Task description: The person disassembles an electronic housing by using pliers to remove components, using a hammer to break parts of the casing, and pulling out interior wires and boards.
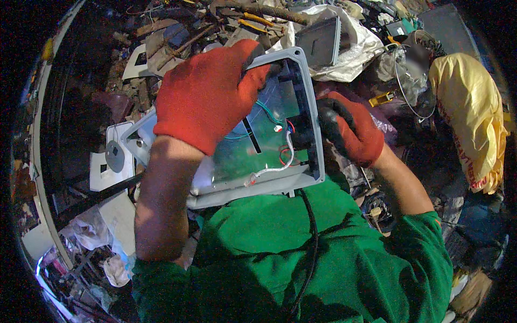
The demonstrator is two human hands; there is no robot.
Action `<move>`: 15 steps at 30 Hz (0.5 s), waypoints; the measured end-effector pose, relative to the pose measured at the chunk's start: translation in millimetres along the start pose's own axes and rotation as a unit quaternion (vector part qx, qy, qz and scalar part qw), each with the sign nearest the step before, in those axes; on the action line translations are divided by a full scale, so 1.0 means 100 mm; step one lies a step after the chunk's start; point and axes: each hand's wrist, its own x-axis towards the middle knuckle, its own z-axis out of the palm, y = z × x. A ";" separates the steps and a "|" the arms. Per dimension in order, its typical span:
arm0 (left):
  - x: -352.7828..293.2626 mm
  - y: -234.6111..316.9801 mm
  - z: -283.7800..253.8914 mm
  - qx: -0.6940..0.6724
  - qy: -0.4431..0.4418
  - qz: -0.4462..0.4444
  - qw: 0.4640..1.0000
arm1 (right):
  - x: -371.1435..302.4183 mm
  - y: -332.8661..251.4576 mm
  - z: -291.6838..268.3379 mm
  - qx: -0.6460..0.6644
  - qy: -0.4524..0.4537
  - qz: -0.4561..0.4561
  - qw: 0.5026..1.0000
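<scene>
We look down at our two hands, both in red gloves with dark palms, holding an opened grey plastic casing (301, 177) in front of our chest, above a green shirt (323, 253).

Our left hand (207, 94) is closed over the casing's upper left corner, fingers wrapped around the rim, apparently to keep the shell tilted so that its open side faces us. Our right hand (350, 132) is closed on the right edge, dark fingertips curled over the rim, which steadies the casing from the other side. Held between the two grips, the casing sits clear of the clutter below, close to our eyes.

Inside we see a green circuit board (253, 151) with thin wires (280, 161) in white, red and blue-green looping across it. A black cable (312, 242) hangs from the casing's lower edge and trails down over the shirt, loose, so it seems still joined to the unit.

Around us lies a heap of scrap. A second grey panel (319, 40) stands just beyond the casing, leaning on a white bag (350, 59). A yellow sack (474, 113) sits well to the right. White plastic pieces (116, 161) lie to the left, near our forearm. Yellow-handled tools (253, 21) rest further back among the debris. We cannot tell what the heap rests on.
</scene>
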 end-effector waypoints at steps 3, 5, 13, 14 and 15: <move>-0.06 0.11 -0.03 0.026 0.025 -0.005 0.999 | 0.08 -0.20 0.00 -0.012 0.032 0.037 0.999; -0.08 0.17 -0.09 0.052 0.035 -0.006 0.998 | 0.14 -0.29 0.08 -0.025 0.070 0.051 0.996; -0.12 0.22 -0.15 0.060 0.032 -0.038 0.997 | 0.17 -0.34 0.38 -0.130 0.257 -0.011 0.958; -0.10 0.18 -0.15 0.043 0.016 -0.050 0.998 | 0.17 -0.32 0.38 -0.125 0.273 -0.045 0.953; -0.09 0.14 -0.16 0.027 0.000 -0.062 0.998 | 0.18 -0.31 0.41 -0.120 0.288 -0.078 0.947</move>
